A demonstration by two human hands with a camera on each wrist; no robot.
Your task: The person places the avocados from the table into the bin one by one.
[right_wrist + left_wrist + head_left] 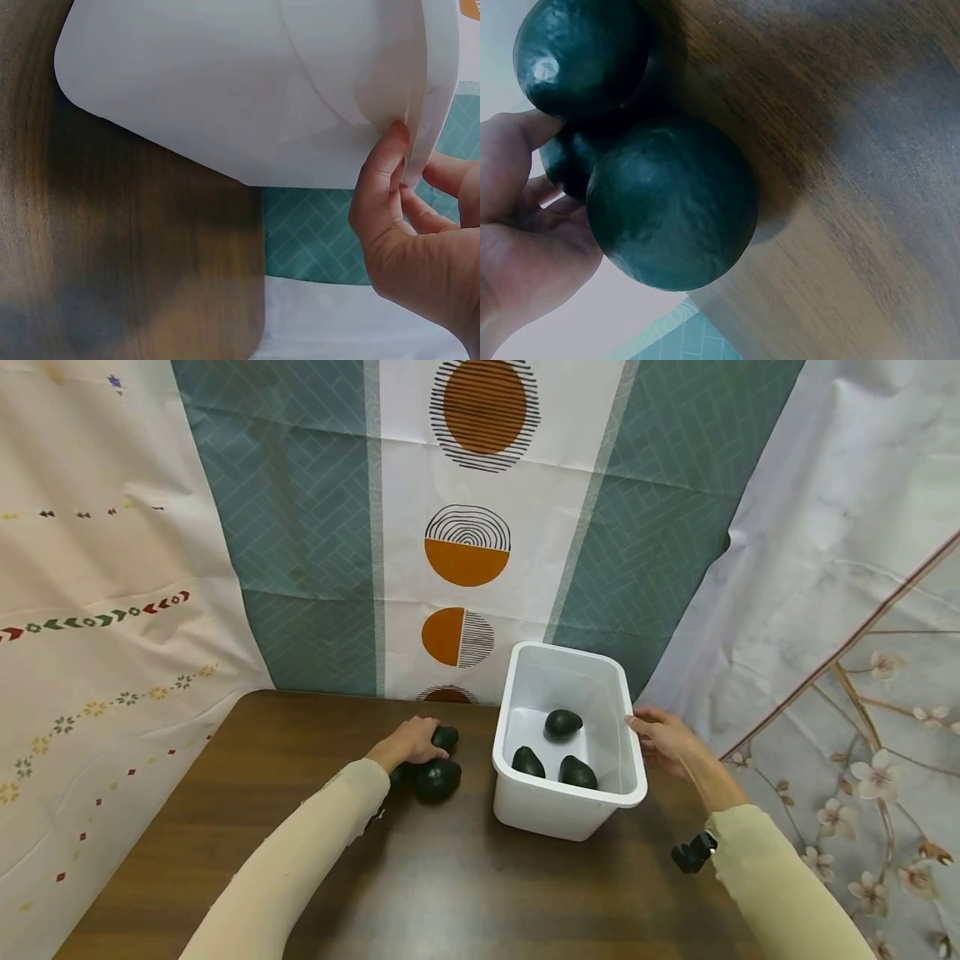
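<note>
My left hand (411, 743) is at a cluster of dark green avocados on the table. Its thumb and fingers lie on either side of the far avocado (445, 739), which the left wrist view shows partly hidden behind two others. Nearer to me lies a second avocado (438, 780), and a third avocado (400, 776) is mostly covered by the wrist. My right hand (666, 739) pinches the right rim of a white plastic bin (551, 810), thumb and fingers on opposite sides of the rim (441, 82). Three avocados (578, 772) lie inside on the bin's floor.
The brown wooden table (442, 893) ends at a patterned cloth (307, 568) hanging behind it. Light curtains (97, 635) hang on the left, and a floral cloth (870, 752) on the right. A black wrist device (693, 852) sits at my right sleeve.
</note>
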